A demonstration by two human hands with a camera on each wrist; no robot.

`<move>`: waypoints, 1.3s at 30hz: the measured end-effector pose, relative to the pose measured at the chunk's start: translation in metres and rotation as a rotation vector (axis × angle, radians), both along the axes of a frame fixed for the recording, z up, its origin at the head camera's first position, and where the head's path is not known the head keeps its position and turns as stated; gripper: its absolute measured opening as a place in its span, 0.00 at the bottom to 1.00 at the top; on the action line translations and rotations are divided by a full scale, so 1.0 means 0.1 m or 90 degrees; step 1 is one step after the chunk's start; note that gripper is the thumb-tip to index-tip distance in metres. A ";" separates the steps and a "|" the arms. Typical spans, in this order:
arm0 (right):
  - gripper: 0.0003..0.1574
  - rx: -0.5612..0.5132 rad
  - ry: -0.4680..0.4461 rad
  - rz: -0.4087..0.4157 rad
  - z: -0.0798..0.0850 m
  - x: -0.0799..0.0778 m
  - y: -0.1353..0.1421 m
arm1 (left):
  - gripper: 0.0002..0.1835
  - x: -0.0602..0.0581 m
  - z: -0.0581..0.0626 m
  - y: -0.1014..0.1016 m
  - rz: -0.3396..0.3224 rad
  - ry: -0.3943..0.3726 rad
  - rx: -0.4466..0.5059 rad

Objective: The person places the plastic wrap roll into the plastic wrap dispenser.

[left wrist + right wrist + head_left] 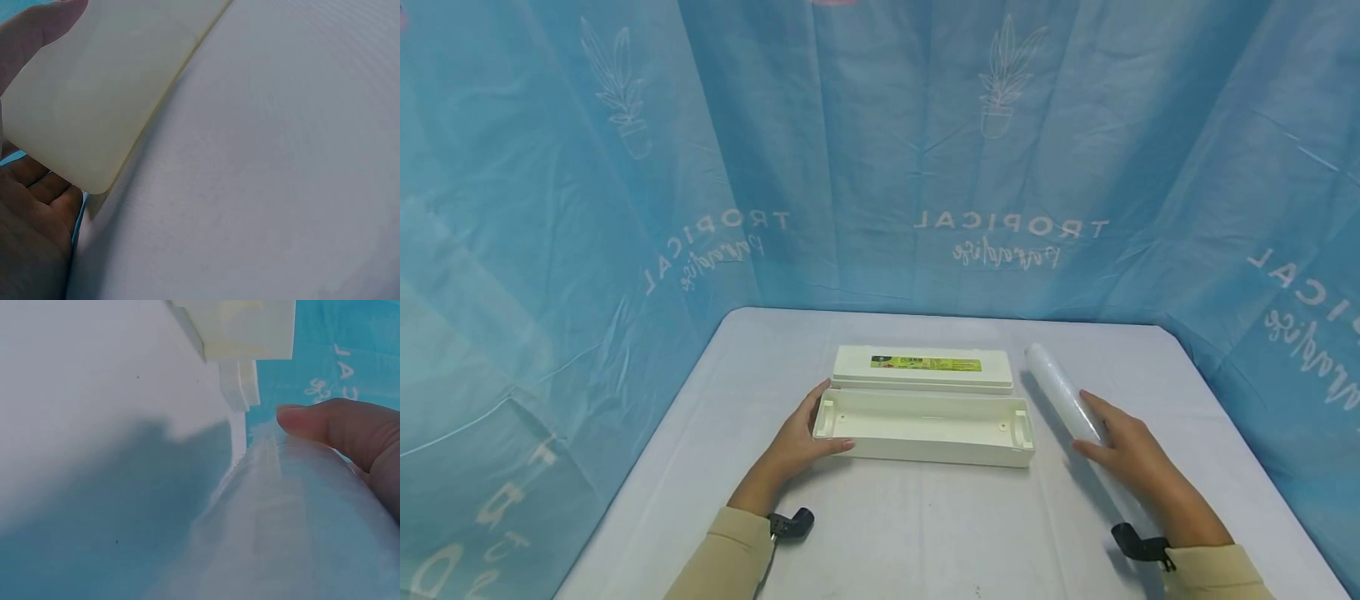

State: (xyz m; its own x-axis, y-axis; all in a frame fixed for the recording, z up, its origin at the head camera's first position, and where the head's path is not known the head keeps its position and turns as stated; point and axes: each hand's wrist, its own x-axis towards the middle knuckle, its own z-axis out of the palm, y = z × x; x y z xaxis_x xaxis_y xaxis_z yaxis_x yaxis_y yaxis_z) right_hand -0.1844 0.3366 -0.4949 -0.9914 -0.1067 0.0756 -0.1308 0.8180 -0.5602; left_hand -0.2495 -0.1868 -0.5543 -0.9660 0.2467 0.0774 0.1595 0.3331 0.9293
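Observation:
A long cream dispenser box [932, 451], its open top showing a hollow inside, lies on the table. My left hand [793, 443] grips its left end, thumb along the front wall and fingers round the far side; the left wrist view shows the thumb on the box's smooth wall [112, 94]. Just behind the box rests its cream lid [925, 381] with a green and yellow label. To the right, my right hand [1129, 450] holds a clear roll of plastic wrap [1054, 385] that slants away from me. In the right wrist view the thumb presses on the wrap [281, 537].
A white cloth covers the table [880, 533]. Blue printed curtains [880, 167] hang behind it and along both sides. Each wrist wears a black strap-on camera [792, 524].

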 end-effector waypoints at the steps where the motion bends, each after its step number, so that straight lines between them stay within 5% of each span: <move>1: 0.56 -0.002 0.004 0.001 0.01 0.00 0.00 | 0.65 0.00 0.00 0.00 0.001 -0.002 0.000; 28: 0.53 -0.066 -0.012 0.008 0.19 -0.16 -0.10 | 0.65 -0.01 0.03 0.02 -0.002 -0.016 0.013; 35: 0.52 -0.074 -0.007 0.020 0.20 -0.22 -0.10 | 0.62 0.17 0.33 0.09 -0.003 -0.038 0.030; 39: 0.52 -0.079 -0.009 0.026 0.24 -0.25 -0.12 | 0.63 0.10 0.22 0.07 0.000 -0.042 0.028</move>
